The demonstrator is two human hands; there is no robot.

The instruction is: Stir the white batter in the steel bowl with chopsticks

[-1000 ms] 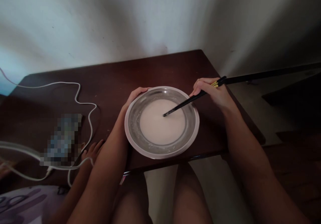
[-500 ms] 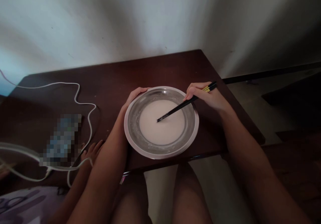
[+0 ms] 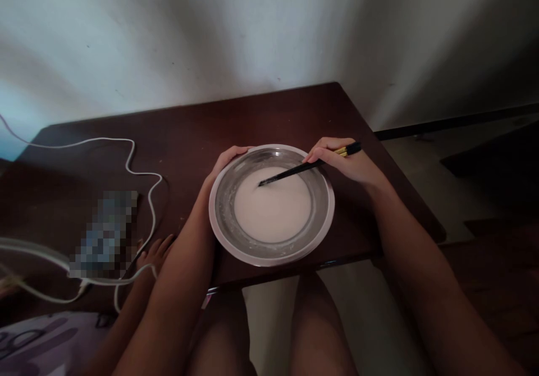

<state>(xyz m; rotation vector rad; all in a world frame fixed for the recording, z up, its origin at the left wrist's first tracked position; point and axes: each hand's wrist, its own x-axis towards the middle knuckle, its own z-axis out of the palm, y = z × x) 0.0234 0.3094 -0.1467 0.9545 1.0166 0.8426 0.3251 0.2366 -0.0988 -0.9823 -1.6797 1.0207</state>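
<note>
A wide metal bowl point(image 3: 219, 235) with a pale rim stands near the table's front edge. Smooth white liquid point(image 3: 273, 213) fills its bottom, and streaks cling to the inner wall. My left hand point(image 3: 227, 160) grips the bowl's far left rim; some of its fingers are hidden behind the bowl. Black chopsticks point(image 3: 295, 169) with gold bands are pinched together in my right hand point(image 3: 332, 154) over the right side of the bowl. Their tips, coated with white, dip into the liquid toward its far left part.
The dark brown table point(image 3: 278, 112) meets a pale wall. On the left lies a blurred-out phone-like device point(image 3: 105, 233) with a white cable point(image 3: 154, 207) trailing around it. Another person's hand point(image 3: 158, 252) rests on the table beside my left forearm.
The chopstick tips have moved through the liquid, away from me and slightly left. My right hand has shifted a little left with them. My left hand keeps its place on the bowl.
</note>
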